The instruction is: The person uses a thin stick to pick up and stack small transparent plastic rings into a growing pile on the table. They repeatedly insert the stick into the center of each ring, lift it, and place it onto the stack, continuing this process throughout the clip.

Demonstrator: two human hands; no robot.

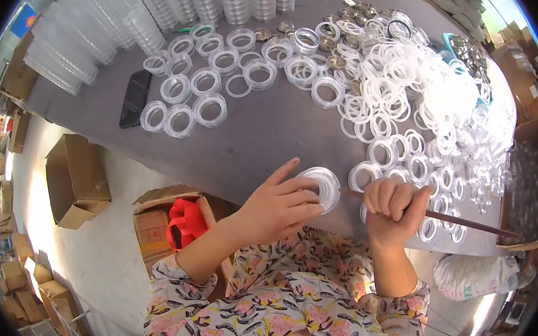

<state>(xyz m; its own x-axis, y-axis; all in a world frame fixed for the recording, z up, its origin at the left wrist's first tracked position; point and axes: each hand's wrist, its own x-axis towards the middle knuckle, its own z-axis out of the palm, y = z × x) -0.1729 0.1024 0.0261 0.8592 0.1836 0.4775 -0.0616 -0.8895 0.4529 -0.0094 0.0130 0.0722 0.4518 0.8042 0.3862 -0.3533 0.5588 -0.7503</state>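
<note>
Crossing frame lower right, brown rod (469, 223) is gripped by right hand (395, 207); clear disc (327, 188), apparently layered, is held by left hand (278, 206).

Black phone (135, 98); open carton (71, 180) on pale floor (115, 262); red fabric (187, 213) in second box (165, 194); white sack (473, 276).

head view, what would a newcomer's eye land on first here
Probably the bright heap of clear rings spread over the right of the grey table, with tall stacks of clear round pieces along its far edge. Near the front edge, the left hand touches a clear round piece, while the right hand grips a thin brown rod.
</note>
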